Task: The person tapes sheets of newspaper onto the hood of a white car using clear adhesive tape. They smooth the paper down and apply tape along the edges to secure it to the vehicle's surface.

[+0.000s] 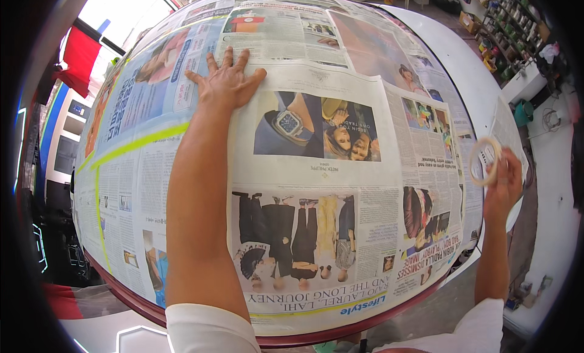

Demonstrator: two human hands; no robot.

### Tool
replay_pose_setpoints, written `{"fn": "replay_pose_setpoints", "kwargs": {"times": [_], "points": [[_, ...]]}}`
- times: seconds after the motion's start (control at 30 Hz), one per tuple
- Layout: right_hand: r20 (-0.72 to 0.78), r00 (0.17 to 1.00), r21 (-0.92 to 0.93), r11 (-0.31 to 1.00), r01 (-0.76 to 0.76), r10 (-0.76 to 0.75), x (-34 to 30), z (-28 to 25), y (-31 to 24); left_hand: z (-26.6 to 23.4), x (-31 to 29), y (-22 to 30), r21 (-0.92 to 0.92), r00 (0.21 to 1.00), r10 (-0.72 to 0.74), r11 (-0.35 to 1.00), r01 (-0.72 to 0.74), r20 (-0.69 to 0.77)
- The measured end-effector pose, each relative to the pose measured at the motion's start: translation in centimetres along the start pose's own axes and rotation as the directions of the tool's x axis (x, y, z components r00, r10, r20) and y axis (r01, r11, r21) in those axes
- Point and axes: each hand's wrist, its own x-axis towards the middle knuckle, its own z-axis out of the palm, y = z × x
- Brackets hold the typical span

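Note:
My left hand (225, 82) lies flat with its fingers spread, pressing on sheets of newspaper (304, 173) that cover a broad surface. Off to the right, my right hand (508, 181) grips a roll of cream masking tape (495, 164) by its side, raised near the right edge of the sheets. The roll's ring faces me, and part of its rim is hidden by my fingers. Bright yellow-green tape (143, 145) runs along the seams between sheets on the left. Another yellow strip (298, 312) shows along the near edge of the paper.
A dark red edge (316, 336) borders the covered surface in front of me. Past its right side is a white panel (435, 39). Shelves crowded with cans and bottles (511, 30) stand at the far right, near a teal bucket (523, 112). Red cloth (81, 59) hangs at the left.

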Motion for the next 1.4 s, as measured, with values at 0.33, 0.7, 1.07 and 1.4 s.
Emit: {"fn": "replay_pose_setpoints", "kwargs": {"times": [0.33,0.7,1.07,1.4], "points": [[-0.731,0.638,-0.117,0.876,-0.468,0.243,-20.8,-36.3,6.0,0.2,-3.4,-1.0,0.117,0.924,-0.035,0.989,0.086,-0.380],[-0.773,0.582,-0.420,0.482,-0.769,0.254,-31.3,-39.2,4.8,-0.3,-21.2,-2.5,0.038,0.990,0.126,0.991,-0.129,0.054],[-0.798,0.539,-0.361,0.502,-0.786,0.271,-34.9,-43.1,4.3,0.5,-3.9,3.4,0.055,0.991,-0.123,0.991,0.120,0.055],[-0.809,0.440,-0.223,0.488,-0.844,0.390,-41.7,-45.5,5.9,3.6,-15.0,18.0,-0.060,0.867,0.477,0.879,-0.474,0.142]]}}
